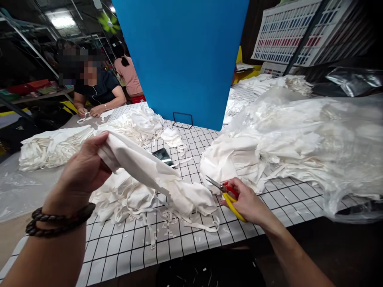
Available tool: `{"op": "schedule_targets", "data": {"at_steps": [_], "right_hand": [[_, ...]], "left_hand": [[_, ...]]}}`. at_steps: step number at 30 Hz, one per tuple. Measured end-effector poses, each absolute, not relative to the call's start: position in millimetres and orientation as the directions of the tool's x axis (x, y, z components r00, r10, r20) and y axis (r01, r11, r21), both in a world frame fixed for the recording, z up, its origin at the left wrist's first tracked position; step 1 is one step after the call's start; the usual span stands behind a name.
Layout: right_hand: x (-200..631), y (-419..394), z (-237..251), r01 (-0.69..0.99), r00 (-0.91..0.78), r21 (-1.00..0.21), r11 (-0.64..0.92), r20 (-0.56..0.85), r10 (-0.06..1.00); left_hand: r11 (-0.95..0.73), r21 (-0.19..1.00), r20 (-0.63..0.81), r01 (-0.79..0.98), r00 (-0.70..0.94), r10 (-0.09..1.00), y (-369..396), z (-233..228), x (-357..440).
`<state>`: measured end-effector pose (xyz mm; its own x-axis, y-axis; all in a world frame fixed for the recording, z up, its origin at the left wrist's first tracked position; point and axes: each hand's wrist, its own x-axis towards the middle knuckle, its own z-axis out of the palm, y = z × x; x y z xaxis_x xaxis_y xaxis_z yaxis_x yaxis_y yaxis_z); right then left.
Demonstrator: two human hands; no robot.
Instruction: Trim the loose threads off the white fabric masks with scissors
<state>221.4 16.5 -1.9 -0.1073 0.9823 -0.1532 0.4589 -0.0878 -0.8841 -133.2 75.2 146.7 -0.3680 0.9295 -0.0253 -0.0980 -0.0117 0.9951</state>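
My left hand [91,163] is closed on one end of a long piece of white cloth [143,163], lifted off the table at the left. The cloth slopes down to the right, and its far end with thin straps lies on the checked tabletop. In my right hand [245,199] are scissors [229,193] with one red and one yellow handle. Their blades point left, slightly parted, just beyond the cloth's right end and apart from it. A heap of white cloth pieces [125,195] lies beneath my left hand. Small white snippets are scattered in front of it.
A blue panel [185,59] stands upright on the checked table [191,167]. Stacked white cloth [56,145] is at left; a plastic-wrapped pile [314,139] fills the right. A dark flat object [163,156] lies mid-table. A co-worker [98,91] handles white strips across the table.
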Motion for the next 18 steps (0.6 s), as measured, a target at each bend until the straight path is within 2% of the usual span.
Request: {"op": "schedule_targets", "data": {"at_steps": [4,7,10,15,18], "right_hand": [[193,8,-7,0.426,-0.169,-0.903,-0.058,-0.143,0.975],[159,6,-11,0.436,-0.205,-0.9,0.004,-0.095,0.974],[126,15,-19,0.486,-0.18,-0.871,0.071,-0.021,0.983],[107,35,-25,0.5,-0.171,-0.864,0.051,-0.041,0.984],[127,42,-3,0.372,-0.163,-0.927,0.043,-0.019,0.986]], "left_hand": [[0.127,0.983,-0.161,-0.135,-0.284,0.945,71,141,-129],[0.166,0.965,-0.215,-0.203,-0.253,0.943,67,133,-121],[0.147,0.941,-0.227,-0.306,-0.245,0.943,64,133,-121],[0.04,0.913,-0.181,-0.405,-0.316,0.931,53,135,-139],[0.047,0.91,-0.22,-0.412,-0.384,0.897,47,127,-154]]}}
